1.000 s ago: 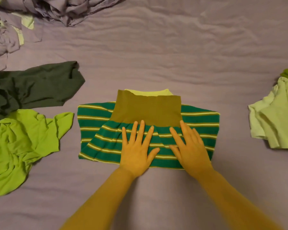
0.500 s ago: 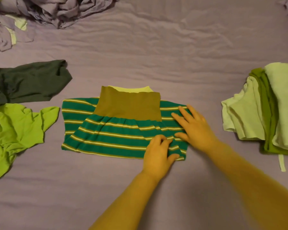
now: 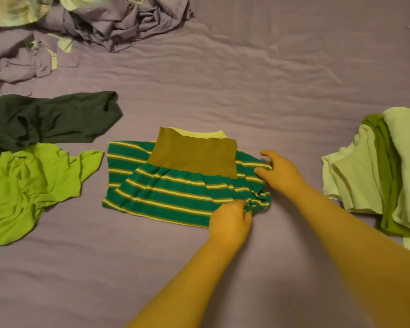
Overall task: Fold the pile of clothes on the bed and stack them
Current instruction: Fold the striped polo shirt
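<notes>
Two hands pinch striped knit garment — left hand bunched hem, right hand side edge.

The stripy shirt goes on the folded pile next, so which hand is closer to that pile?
The right hand. It grips the stripy shirt at the edge facing the folded pile. The left hand pinches the near corner, further from the pile. Probably both lift together, right leading.
</notes>
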Demonstrator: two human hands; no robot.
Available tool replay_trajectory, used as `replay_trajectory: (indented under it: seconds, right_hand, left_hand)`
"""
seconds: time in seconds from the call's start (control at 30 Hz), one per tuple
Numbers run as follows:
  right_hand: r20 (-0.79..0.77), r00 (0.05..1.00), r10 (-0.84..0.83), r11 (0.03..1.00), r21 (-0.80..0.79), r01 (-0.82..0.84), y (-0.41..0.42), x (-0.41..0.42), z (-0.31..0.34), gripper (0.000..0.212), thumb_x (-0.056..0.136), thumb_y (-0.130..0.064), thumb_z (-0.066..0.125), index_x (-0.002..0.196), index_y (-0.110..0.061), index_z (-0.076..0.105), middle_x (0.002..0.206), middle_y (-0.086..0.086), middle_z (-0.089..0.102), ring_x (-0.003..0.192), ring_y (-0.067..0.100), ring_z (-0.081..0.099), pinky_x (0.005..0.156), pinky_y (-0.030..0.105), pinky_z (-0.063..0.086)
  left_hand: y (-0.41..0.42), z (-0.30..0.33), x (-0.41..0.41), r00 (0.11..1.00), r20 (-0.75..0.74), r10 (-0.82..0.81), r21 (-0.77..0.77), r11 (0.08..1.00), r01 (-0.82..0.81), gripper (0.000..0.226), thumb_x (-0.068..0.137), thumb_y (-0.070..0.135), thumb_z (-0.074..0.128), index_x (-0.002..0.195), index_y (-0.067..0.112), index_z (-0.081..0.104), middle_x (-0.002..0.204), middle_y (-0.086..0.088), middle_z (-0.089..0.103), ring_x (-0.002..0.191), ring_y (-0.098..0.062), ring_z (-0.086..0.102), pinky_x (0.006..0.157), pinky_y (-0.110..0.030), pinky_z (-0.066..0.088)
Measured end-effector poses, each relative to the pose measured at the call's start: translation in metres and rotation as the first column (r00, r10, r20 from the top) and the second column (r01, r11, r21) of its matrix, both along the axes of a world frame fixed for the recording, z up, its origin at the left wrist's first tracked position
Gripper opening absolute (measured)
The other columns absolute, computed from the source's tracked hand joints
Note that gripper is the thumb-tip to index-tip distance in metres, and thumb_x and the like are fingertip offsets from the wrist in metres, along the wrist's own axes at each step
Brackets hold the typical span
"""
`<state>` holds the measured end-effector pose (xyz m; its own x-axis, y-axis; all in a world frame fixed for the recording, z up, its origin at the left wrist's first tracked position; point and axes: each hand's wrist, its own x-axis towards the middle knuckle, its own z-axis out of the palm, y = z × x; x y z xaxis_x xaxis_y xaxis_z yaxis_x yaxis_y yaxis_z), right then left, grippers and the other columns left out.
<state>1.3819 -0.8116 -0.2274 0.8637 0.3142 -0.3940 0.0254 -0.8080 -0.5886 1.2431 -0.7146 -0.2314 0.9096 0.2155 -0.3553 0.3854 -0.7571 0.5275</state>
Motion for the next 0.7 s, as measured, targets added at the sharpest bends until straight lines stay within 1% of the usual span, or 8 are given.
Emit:
replay_trajectory:
  seconds: [0.07,0.1,0.17,0.23,0.37,0.47,0.6,0.7]
  right_hand:
    - [-0.063,0.994,-0.088,0.995,0.047,0.091,0.017,0.000,0.009,0.051,0.085,-0.015,0.062,0.134,-0.016,0.047,0.118,0.017,0.062,0.093,0.029,0.061,0.083,0.038,0.050]
    - [-0.091,0.988,-0.127,0.989,0.062,0.133,0.027,0.000,0.014,0.048,0.085,-0.014,0.061,0.132,-0.016,0.049,0.113,0.017,0.063,0.086,0.027,0.061,0.079,0.038,0.053]
    - [-0.126,0.975,-0.183,0.978,0.077,0.194,0.051,-0.002,0.024,0.041,0.085,-0.015,0.058,0.126,-0.015,0.055,0.103,0.015,0.065,0.081,0.028,0.063,0.076,0.040,0.055]
    - [-0.144,0.969,-0.199,0.971,0.104,0.215,0.079,-0.006,0.033,0.035,0.084,-0.016,0.057,0.119,-0.015,0.060,0.089,0.011,0.064,0.074,0.027,0.063,0.069,0.040,0.056]
    - [-0.203,0.949,-0.239,0.938,0.205,0.280,0.143,-0.022,0.044,0.032,0.083,-0.018,0.062,0.115,-0.018,0.059,0.075,0.004,0.061,0.057,0.017,0.060,0.042,0.028,0.049]
    - [-0.207,0.942,-0.264,0.924,0.224,0.309,0.193,-0.041,0.046,0.032,0.083,-0.018,0.062,0.114,-0.018,0.056,0.070,0.003,0.062,0.057,0.020,0.063,0.052,0.036,0.057]
    - [-0.188,0.947,-0.261,0.922,0.242,0.302,0.258,-0.063,0.041,0.036,0.083,-0.017,0.060,0.118,-0.013,0.051,0.092,0.014,0.065,0.074,0.032,0.067,0.069,0.049,0.058]
    - [-0.168,0.952,-0.256,0.916,0.272,0.295,0.300,-0.074,0.036,0.026,0.085,-0.019,0.061,0.108,-0.013,0.052,0.096,0.015,0.065,0.085,0.032,0.065,0.077,0.049,0.055]
  left_hand:
    - [0.022,0.009,-0.004,0.976,-0.012,0.217,-0.301,0.930,-0.210,0.028,0.093,0.024,0.055,0.116,0.013,0.065,0.079,-0.008,0.066,0.075,-0.024,0.060,0.069,-0.034,0.045]
    - [0.033,0.014,-0.008,0.950,-0.048,0.309,-0.434,0.850,-0.299,0.025,0.092,0.022,0.058,0.114,0.013,0.066,0.071,-0.005,0.061,0.068,-0.020,0.056,0.067,-0.036,0.046]
    - [0.057,0.025,-0.014,0.885,-0.198,0.422,-0.662,0.608,-0.439,0.018,0.093,0.020,0.058,0.105,0.012,0.068,0.078,-0.007,0.062,0.072,-0.017,0.057,0.071,-0.037,0.053]
    - [0.081,0.031,-0.022,0.837,-0.325,0.440,-0.754,0.413,-0.510,0.017,0.095,0.022,0.055,0.100,0.013,0.068,0.091,-0.008,0.068,0.082,-0.015,0.063,0.073,-0.026,0.054]
    - [0.136,0.039,-0.046,0.750,-0.413,0.516,-0.790,0.207,-0.577,0.019,0.092,0.023,0.059,0.103,0.013,0.070,0.097,-0.004,0.073,0.092,-0.015,0.068,0.068,-0.023,0.056]
    - [0.183,0.040,-0.066,0.691,-0.424,0.585,-0.782,0.149,-0.605,0.013,0.090,0.015,0.062,0.100,0.010,0.070,0.091,-0.003,0.074,0.083,-0.012,0.070,0.063,-0.021,0.056]
    - [0.241,0.031,-0.090,0.649,-0.410,0.641,-0.761,0.151,-0.631,0.010,0.092,0.007,0.056,0.096,0.007,0.066,0.087,-0.007,0.072,0.079,-0.015,0.069,0.065,-0.025,0.058]
    - [0.274,0.022,-0.100,0.637,-0.376,0.673,-0.723,0.217,-0.656,0.012,0.093,0.005,0.053,0.090,0.008,0.064,0.081,-0.006,0.070,0.072,-0.013,0.067,0.062,-0.020,0.056]
